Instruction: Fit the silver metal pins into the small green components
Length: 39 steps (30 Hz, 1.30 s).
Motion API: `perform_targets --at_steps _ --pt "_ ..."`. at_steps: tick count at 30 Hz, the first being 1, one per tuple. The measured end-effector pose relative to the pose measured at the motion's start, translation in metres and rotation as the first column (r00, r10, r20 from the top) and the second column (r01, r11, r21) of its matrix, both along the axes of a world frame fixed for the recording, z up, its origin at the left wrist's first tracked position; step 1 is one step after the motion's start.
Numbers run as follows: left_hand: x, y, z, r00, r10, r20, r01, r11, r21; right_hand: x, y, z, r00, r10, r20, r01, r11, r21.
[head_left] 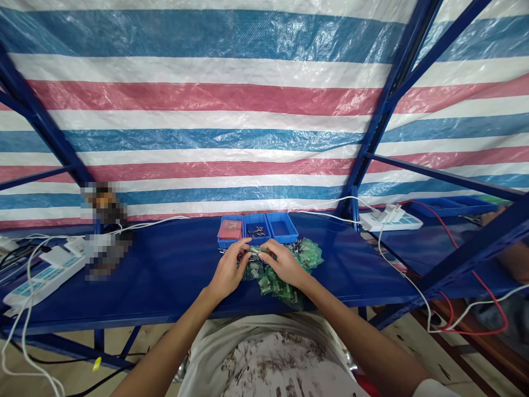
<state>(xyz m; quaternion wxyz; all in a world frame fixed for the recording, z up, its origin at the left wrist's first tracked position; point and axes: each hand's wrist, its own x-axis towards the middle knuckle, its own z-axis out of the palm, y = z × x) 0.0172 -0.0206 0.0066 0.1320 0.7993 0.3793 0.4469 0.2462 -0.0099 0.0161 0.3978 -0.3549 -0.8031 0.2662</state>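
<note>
My left hand [229, 266] and my right hand [287, 264] meet over the blue table, fingers pinched on a small green plastic packet [257, 250] between them. Its contents are too small to make out. Similar green packets [281, 288] lie heaped under and beside my right hand, and more packets [309, 253] spread to its right. Dark, thin metal pieces are partly hidden behind my fingers. Just beyond my hands stands a blue three-part bin [283, 239]. Its left compartment holds a reddish packet [230, 229]; small dark screw-like parts [257, 230] lie in the middle one.
White power strips with cables sit at the left [41, 282] and right [390, 220]. Blue frame posts [374, 124] rise before a striped tarp [231, 99]. At far right, another person's arm [512, 245] is near a blue tray [454, 206]. A red cable hangs there.
</note>
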Motion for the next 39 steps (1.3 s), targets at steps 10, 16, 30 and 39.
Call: perform_targets --at_steps 10,16,30,39 --pt "0.003 -0.003 0.004 0.999 -0.007 0.035 0.007 1.000 0.000 -0.001 -0.002 -0.001 0.997 0.024 0.076 -0.024 1.000 0.001" --pt "0.007 -0.005 0.012 0.998 -0.028 0.058 0.032 0.997 -0.067 -0.002 -0.004 0.002 0.998 0.006 0.054 -0.006 1.000 -0.013" --pt "0.004 0.002 0.004 0.993 0.058 0.098 -0.039 0.982 -0.185 -0.002 -0.001 0.002 0.999 0.006 -0.053 -0.013 0.991 -0.132" --pt "0.004 0.001 0.007 0.995 0.053 0.080 -0.035 0.977 -0.211 -0.005 -0.009 0.005 1.000 -0.008 -0.007 0.007 0.991 -0.133"
